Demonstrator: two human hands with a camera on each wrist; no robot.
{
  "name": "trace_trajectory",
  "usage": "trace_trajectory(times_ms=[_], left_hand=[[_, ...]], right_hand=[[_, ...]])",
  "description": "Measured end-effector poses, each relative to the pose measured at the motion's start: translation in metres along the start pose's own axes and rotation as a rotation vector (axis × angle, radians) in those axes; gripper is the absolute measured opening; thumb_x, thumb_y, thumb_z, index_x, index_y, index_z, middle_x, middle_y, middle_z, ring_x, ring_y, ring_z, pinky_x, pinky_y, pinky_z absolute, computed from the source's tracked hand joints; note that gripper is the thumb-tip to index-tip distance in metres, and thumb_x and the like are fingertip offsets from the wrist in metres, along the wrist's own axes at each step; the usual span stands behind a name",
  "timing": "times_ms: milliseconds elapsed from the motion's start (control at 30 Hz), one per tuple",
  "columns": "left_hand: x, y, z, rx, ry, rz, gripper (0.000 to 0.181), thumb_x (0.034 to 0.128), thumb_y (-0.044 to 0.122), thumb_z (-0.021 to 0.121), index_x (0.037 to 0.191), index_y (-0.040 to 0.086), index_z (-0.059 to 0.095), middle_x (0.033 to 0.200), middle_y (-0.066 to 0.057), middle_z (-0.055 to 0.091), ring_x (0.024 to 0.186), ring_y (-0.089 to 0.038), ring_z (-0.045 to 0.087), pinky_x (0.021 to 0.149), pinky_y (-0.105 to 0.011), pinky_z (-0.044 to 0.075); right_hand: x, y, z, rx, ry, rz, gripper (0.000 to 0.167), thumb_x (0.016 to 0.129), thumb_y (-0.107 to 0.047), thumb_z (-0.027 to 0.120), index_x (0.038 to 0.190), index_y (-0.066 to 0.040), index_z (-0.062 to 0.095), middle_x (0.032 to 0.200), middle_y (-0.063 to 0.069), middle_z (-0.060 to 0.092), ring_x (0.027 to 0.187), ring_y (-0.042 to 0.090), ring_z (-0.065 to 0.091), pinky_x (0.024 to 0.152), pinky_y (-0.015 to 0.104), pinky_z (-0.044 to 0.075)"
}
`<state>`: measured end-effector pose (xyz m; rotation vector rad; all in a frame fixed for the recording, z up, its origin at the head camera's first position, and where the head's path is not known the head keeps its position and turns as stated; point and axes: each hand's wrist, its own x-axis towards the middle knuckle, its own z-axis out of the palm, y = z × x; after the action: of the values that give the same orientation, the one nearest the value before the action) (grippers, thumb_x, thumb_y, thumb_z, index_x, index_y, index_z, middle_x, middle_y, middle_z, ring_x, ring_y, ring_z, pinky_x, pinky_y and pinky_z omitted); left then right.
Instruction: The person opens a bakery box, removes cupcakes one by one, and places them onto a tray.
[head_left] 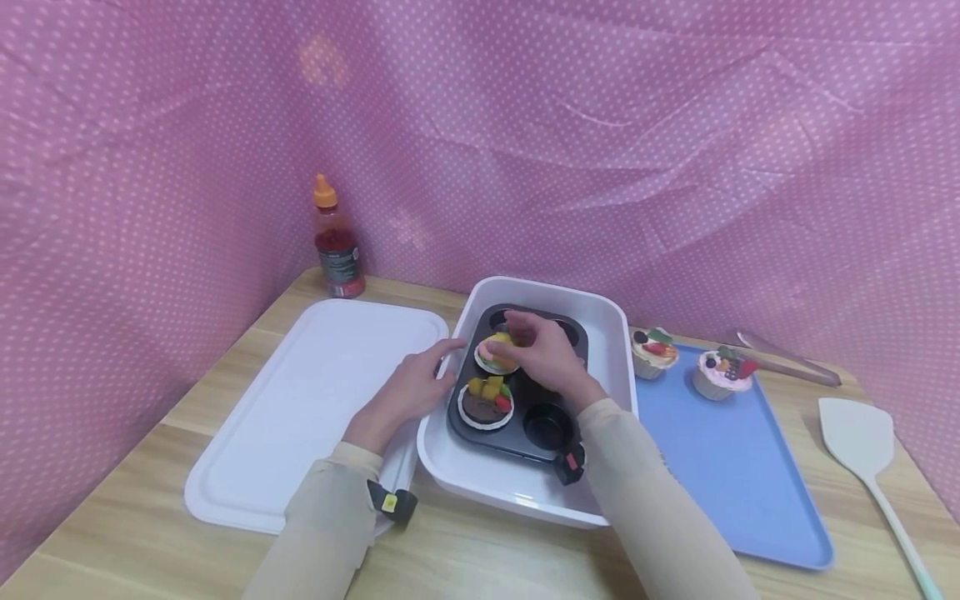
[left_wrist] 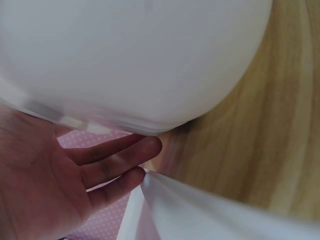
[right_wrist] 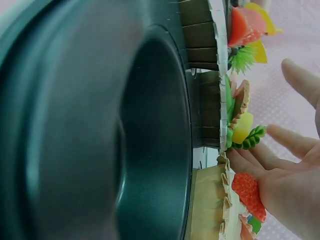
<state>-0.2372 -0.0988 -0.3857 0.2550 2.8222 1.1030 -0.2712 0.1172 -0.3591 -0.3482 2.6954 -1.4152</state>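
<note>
Fingers (right_wrist: 295,142) loosely spread, the right hand (head_left: 551,354) is at the round pink-and-yellow-topped cupcake (head_left: 491,362) in the rectangular black muffin pan (head_left: 528,390); the left hand (head_left: 411,387), fingers extended, flanks the white plastic tub (head_left: 611,350). I'd guide the cupcake rim-first, sparing toppings.

Place: staged kitchen set | pink cloth (head_left: 525,150) behind wooden table (head_left: 480,554) | muffin tin (head_left: 519,400); sauce bottle (head_left: 339,250), back-left corner; spatula (head_left: 858,435), right edge

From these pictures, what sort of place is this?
Probably a staged, kitchen-like tabletop rather than a working kitchen: a pink dotted cloth hangs behind a table bearing a muffin tin and a spatula.
</note>
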Motion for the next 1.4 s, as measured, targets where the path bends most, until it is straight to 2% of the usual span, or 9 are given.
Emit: trace_trajectory(times_ms=[200, 300, 467, 800, 1133, 1400], left_hand=[[0.0004, 0.0020, 0.0005, -0.015, -0.017, -0.032, 0.049, 0.1025, 0.024, 0.050, 0.151, 0.028, 0.046, 0.141, -0.015, 0.060, 0.129, -0.032, 0.058, 0.108, -0.054, 0.046], [0.0003, 0.0023, 0.0002, -0.010, -0.015, -0.027, 0.049, 0.1026, 0.024, 0.049, 0.151, 0.028, 0.045, 0.141, -0.016, 0.060, 0.128, -0.033, 0.058, 0.107, -0.054, 0.046], [0.0000, 0.0023, -0.0002, -0.012, -0.011, -0.022, 0.049, 0.1023, 0.024, 0.049, 0.151, 0.028, 0.046, 0.141, -0.016, 0.060, 0.129, -0.033, 0.058, 0.108, -0.054, 0.046], [-0.0006, 0.0021, -0.0015, -0.016, -0.020, -0.028, 0.049, 0.1029, 0.024, 0.049, 0.151, 0.029, 0.045, 0.143, -0.016, 0.059, 0.132, -0.034, 0.056, 0.109, -0.055, 0.045], [-0.0002, 0.0010, -0.0005, -0.012, -0.023, -0.029, 0.049, 0.1027, 0.025, 0.049, 0.152, 0.028, 0.045, 0.143, -0.016, 0.059, 0.131, -0.033, 0.057, 0.109, -0.054, 0.045], [0.0005, 0.0001, 0.0008, -0.012, -0.023, -0.023, 0.050, 0.1023, 0.024, 0.049, 0.152, 0.028, 0.045, 0.143, -0.015, 0.059, 0.133, -0.034, 0.056, 0.110, -0.055, 0.044]], right_hand=[[-0.0016, -0.0008, 0.0008, -0.054, 0.020, 0.048, 0.073, 0.085, -0.047, 0.078, 0.144, -0.013, 0.055, 0.138, 0.009, 0.065, 0.131, 0.026, 0.059, 0.114, 0.056, 0.038], [-0.0016, -0.0017, 0.0010, -0.088, 0.010, 0.068, 0.071, 0.085, -0.049, 0.076, 0.145, -0.015, 0.055, 0.140, 0.008, 0.063, 0.132, 0.026, 0.058, 0.114, 0.064, 0.032], [-0.0006, -0.0019, 0.0019, -0.169, -0.018, 0.095, 0.073, 0.085, -0.056, 0.073, 0.146, -0.020, 0.055, 0.142, 0.006, 0.062, 0.133, 0.025, 0.056, 0.110, 0.073, 0.028], [-0.0001, -0.0043, 0.0049, -0.287, -0.018, 0.093, 0.071, 0.085, -0.062, 0.070, 0.143, -0.024, 0.058, 0.138, 0.006, 0.064, 0.126, 0.026, 0.058, 0.102, 0.076, 0.032], [-0.0018, -0.0087, 0.0051, -0.382, -0.049, 0.104, 0.071, 0.088, -0.064, 0.065, 0.146, -0.024, 0.055, 0.144, 0.010, 0.059, 0.131, 0.033, 0.054, 0.098, 0.085, 0.027], [-0.0026, -0.0091, 0.0056, -0.409, -0.054, 0.110, 0.071, 0.088, -0.065, 0.064, 0.146, -0.025, 0.055, 0.145, 0.011, 0.058, 0.132, 0.036, 0.054, 0.096, 0.085, 0.029]])
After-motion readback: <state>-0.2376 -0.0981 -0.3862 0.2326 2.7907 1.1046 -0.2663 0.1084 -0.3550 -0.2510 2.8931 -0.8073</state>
